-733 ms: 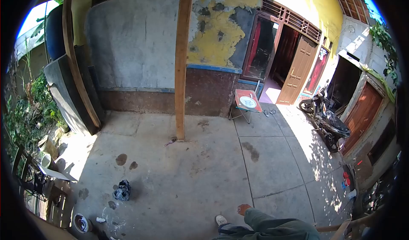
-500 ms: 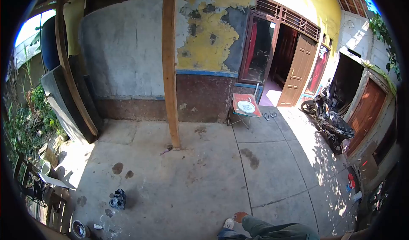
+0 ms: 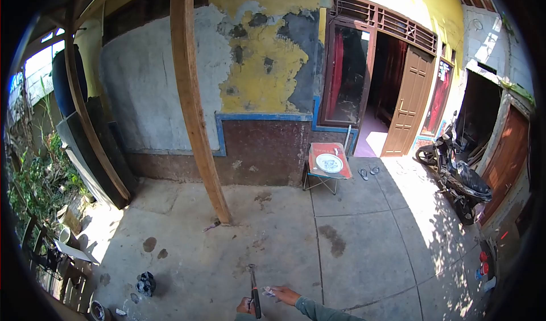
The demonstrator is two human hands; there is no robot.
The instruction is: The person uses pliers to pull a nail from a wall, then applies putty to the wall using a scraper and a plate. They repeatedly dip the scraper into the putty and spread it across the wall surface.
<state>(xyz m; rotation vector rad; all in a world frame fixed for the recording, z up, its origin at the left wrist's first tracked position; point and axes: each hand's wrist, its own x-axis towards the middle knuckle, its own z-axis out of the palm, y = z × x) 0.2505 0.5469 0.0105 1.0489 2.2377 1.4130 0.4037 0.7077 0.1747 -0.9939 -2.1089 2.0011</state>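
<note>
Frankly, I see both hands cut off at the bottom edge: my left hand [image 3: 246, 306] grips a hammer [image 3: 253, 289] upright, my right hand [image 3: 282, 293] pinches something small (too blurred), just beside it.

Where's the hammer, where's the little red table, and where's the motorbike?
hammer [image 3: 253, 289], head view, on its dark handle above the left hand.
little red table [image 3: 329, 163], head view, on the white plate's rim area of its top.
motorbike [image 3: 462, 178], head view, on its black seat.
</note>
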